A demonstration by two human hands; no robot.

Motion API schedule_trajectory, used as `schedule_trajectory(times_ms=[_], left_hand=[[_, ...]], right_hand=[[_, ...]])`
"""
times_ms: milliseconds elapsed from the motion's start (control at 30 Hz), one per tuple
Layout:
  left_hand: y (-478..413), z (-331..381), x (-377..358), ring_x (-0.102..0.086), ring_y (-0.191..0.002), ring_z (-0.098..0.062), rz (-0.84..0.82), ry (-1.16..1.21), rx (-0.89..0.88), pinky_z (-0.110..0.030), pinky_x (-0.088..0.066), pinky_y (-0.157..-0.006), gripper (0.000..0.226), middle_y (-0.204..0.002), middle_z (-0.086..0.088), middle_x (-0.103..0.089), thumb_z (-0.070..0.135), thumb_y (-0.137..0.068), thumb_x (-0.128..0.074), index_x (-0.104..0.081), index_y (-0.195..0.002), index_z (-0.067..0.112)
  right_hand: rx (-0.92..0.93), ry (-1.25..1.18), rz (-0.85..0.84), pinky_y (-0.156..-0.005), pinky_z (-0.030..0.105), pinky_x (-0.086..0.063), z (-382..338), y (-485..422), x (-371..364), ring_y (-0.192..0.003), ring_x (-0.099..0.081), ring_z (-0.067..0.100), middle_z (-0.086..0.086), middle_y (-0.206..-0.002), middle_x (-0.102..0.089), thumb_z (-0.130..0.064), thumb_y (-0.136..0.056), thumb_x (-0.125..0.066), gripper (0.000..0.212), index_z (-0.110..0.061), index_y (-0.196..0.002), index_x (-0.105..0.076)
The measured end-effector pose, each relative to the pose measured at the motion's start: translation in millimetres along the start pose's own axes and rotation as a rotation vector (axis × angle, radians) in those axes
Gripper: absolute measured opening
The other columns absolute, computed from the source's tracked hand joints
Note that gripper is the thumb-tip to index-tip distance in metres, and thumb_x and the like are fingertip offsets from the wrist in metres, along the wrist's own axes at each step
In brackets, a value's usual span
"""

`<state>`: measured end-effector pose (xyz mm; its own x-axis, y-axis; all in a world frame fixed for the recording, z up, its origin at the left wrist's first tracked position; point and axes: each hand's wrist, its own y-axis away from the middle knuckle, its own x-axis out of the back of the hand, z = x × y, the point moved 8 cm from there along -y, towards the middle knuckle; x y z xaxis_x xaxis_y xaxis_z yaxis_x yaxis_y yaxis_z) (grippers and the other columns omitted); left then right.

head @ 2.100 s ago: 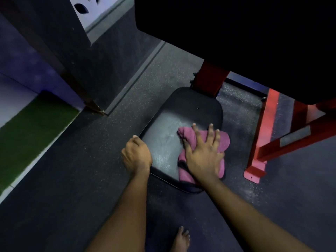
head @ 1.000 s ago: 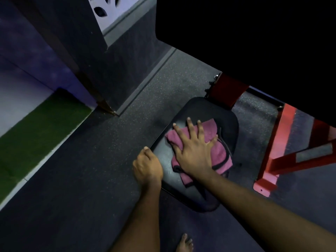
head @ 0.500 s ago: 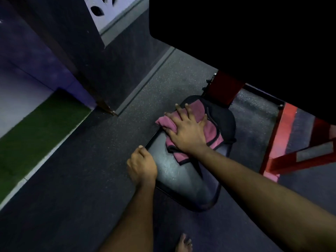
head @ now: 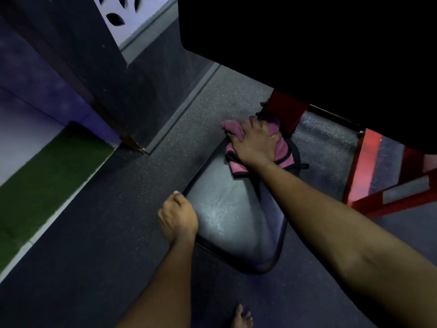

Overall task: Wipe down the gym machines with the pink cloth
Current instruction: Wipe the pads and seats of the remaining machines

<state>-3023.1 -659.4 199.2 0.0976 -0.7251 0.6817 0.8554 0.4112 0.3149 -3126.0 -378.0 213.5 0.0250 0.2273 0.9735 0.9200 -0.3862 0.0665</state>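
Pink cloth (head: 281, 150) slid farther, glossy padded seat (head: 231, 223)

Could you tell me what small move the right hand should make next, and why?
Probably draw the cloth back toward the near end: the right hand presses it on the pad, at its far end by the red post, and the left hand grips its edge.
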Motion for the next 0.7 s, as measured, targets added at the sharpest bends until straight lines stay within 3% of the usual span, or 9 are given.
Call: schedule_trajectory(times_ms=[200, 367, 500, 700], left_hand=[[1.3, -1.0, 0.9, -0.062, -0.090, -0.036, 0.000, -0.004, 0.020, -0.046, -0.048, -0.080, 0.049, -0.098, -0.020, -0.068, 0.035, -0.106, -0.033, -0.072, -0.104, 0.005], [4.4, 2.3, 2.7, -0.056, -0.083, -0.027, 0.005, 0.010, 0.025, -0.041, -0.043, -0.076, 0.048, -0.096, -0.018, -0.067, 0.033, -0.107, -0.033, -0.070, -0.102, 0.004], [6.5, 5.1, 3.6, -0.059, -0.080, -0.033, 0.000, 0.004, 0.015, -0.040, -0.041, -0.072, 0.049, -0.083, -0.015, -0.062, 0.032, -0.107, -0.033, -0.069, -0.093, 0.001], [9.2, 8.2, 6.0, -0.065, -0.094, -0.041, -0.002, -0.030, -0.033, -0.047, -0.053, -0.086, 0.052, -0.101, -0.023, -0.070, 0.036, -0.106, -0.031, -0.072, -0.109, 0.003]], right_hand=[[-0.249, -0.011, 0.012, -0.105, 0.065, -0.030, 59.1, 19.0, 12.5, -0.130, -0.041, 0.032, 0.008, -0.141, -0.050, -0.060, -0.098, -0.040, 0.058, -0.033, -0.149, -0.042], [-0.535, -0.261, 0.047, -0.103, 0.059, -0.040, 111.3, 60.3, 11.5, -0.134, -0.042, 0.038, 0.013, -0.147, -0.045, -0.061, -0.099, -0.039, 0.059, -0.031, -0.151, -0.039], [-0.603, -0.350, 0.116, -0.098, 0.051, -0.044, 112.6, 107.8, 11.3, -0.127, -0.049, 0.041, 0.018, -0.142, -0.048, -0.056, -0.100, -0.045, 0.062, -0.030, -0.155, -0.032], [-0.589, -0.279, 0.135, -0.078, 0.044, -0.042, 74.4, 175.1, 15.3, -0.127, -0.045, 0.038, 0.013, -0.150, -0.041, -0.047, -0.099, -0.049, 0.058, -0.034, -0.155, -0.034]])
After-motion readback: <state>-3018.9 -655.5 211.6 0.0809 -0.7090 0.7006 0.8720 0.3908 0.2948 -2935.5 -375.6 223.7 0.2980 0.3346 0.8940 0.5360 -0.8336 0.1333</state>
